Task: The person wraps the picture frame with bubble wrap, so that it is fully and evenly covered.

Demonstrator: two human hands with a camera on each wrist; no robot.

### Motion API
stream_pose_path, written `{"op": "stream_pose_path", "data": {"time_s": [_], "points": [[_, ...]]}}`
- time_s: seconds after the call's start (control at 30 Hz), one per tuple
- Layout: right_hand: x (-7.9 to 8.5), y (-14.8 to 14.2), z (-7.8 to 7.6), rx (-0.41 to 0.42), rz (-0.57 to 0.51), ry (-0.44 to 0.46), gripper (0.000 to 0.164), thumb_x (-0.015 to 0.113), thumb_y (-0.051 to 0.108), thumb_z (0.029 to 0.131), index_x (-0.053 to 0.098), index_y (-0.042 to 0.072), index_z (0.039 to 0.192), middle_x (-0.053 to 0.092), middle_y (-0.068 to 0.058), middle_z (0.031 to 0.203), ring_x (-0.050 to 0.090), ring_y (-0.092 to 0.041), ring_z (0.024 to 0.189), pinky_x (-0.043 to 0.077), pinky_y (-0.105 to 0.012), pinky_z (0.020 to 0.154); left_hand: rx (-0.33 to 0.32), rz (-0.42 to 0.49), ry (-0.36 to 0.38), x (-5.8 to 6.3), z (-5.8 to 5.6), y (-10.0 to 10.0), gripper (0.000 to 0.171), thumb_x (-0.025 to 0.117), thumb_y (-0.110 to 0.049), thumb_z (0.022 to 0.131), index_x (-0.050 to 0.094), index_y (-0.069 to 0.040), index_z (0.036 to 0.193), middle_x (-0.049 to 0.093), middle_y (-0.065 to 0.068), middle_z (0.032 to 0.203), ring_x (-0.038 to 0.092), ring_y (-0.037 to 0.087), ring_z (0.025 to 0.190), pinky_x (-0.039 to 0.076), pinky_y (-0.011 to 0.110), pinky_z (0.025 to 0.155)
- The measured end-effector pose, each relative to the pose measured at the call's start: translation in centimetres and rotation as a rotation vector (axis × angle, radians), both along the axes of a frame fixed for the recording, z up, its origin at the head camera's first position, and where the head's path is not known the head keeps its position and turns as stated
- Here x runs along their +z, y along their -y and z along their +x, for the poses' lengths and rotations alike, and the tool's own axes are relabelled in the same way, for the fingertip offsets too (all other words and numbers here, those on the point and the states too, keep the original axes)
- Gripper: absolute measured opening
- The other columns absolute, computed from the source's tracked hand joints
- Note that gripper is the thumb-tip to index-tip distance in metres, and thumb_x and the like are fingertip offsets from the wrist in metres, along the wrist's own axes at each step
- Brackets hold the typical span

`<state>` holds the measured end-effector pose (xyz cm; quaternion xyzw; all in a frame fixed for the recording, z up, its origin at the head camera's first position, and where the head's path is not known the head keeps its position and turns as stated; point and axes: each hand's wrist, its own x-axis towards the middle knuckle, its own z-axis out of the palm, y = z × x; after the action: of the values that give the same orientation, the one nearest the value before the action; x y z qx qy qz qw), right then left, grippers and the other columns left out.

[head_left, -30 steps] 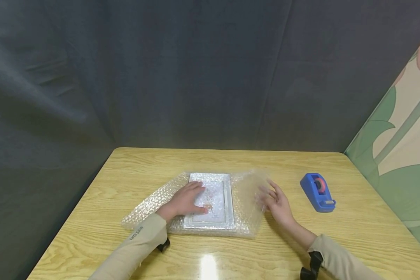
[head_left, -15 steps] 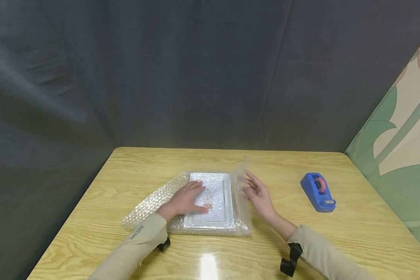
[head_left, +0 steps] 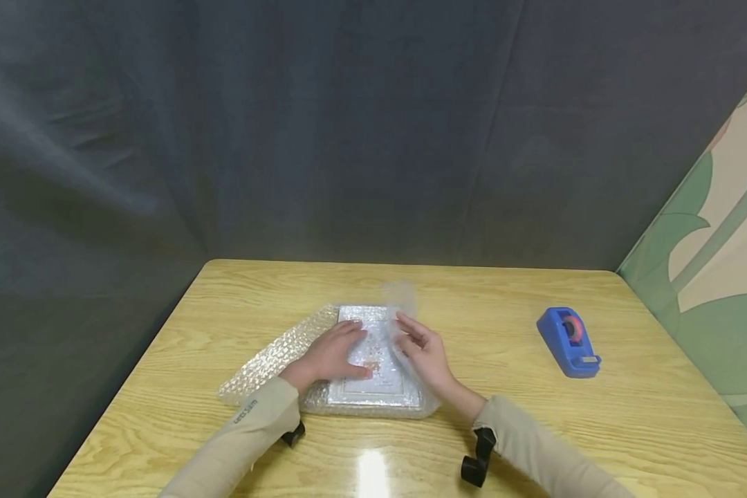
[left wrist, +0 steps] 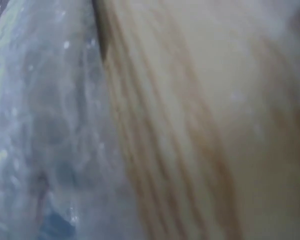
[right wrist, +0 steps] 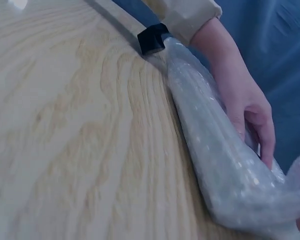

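A white picture frame (head_left: 364,399) lies near the middle of the table under clear bubble wrap (head_left: 280,356), which spreads out to the left. My left hand (head_left: 331,354) rests on the wrapped frame with its fingers spread. On the frame's right side my right hand (head_left: 428,356) pinches the raised flap of wrap, which stands folded up over the frame's right edge. The left wrist view has only a blurred side of the bubble wrap (left wrist: 50,110) against the wood. In the right wrist view, the left hand (right wrist: 240,87) reaches over the wrapped bundle (right wrist: 215,145).
A blue tape dispenser (head_left: 566,344) with a pink-red roll stands at the right of the wooden table (head_left: 492,297). Behind hangs a dark curtain (head_left: 348,138). A floral-patterned panel (head_left: 716,277) borders the right side.
My right hand has moved left, folding the right flap of bubble wrap up and over the frame's edge. The left hand has stayed in place on the frame.
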<state>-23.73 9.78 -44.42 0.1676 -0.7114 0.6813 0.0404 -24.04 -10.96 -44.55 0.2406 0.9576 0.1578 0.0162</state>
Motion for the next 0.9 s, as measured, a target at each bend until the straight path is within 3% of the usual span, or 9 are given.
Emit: {"op": "stream_pose_path", "data": {"time_s": [0.1,0.43,0.6,0.83,0.9], "points": [[0.0,0.6,0.2,-0.011,-0.031,0.051,0.039,0.054,-0.008,0.083,0.051,-0.007,0.122,0.057,-0.024,0.116,0.058,-0.004,0.079,0.05,-0.016,0.066,-0.007,0.004,-0.008,0.0,0.1,0.0,0.086,0.067,-0.057,0.07,0.043,-0.004,0.133,0.034,0.013,0.143,0.027,0.029,0.132,0.024,0.046,0.108],[0.4,2.0,0.8,-0.069,-0.061,0.069,0.041,0.053,-0.01,0.081,0.049,-0.011,0.122,0.055,-0.028,0.116,0.054,-0.001,0.07,0.047,-0.012,0.062,-0.014,0.005,-0.032,-0.1,0.1,0.0,0.087,0.067,-0.057,0.07,0.042,-0.003,0.134,0.034,0.013,0.143,0.027,0.03,0.132,0.023,0.046,0.108],[0.1,2.7,0.9,-0.074,0.062,0.047,0.041,0.06,-0.005,0.078,0.053,-0.012,0.118,0.058,-0.026,0.114,0.054,-0.007,0.073,0.046,-0.013,0.062,-0.019,0.031,-0.018,-0.1,0.3,0.1,0.087,0.067,-0.055,0.071,0.041,-0.001,0.134,0.033,0.015,0.143,0.026,0.03,0.133,0.021,0.046,0.109],[-0.2,3.0,1.0,-0.078,0.222,0.026,0.042,0.066,0.001,0.075,0.057,-0.009,0.114,0.062,-0.019,0.085,0.056,-0.018,0.075,0.047,-0.017,0.059,-0.012,0.067,0.001,0.0,0.4,0.2,0.083,0.067,-0.054,0.071,0.044,-0.001,0.131,0.035,0.015,0.142,0.026,0.029,0.133,0.021,0.045,0.109],[-0.3,3.0,1.0,-0.076,0.244,0.018,0.043,0.067,0.001,0.074,0.057,-0.009,0.115,0.062,-0.018,0.088,0.056,-0.02,0.076,0.047,-0.017,0.059,-0.004,0.082,0.016,0.1,0.5,0.3,0.084,0.068,-0.054,0.07,0.045,-0.002,0.131,0.035,0.014,0.142,0.026,0.028,0.133,0.021,0.045,0.109]]}}
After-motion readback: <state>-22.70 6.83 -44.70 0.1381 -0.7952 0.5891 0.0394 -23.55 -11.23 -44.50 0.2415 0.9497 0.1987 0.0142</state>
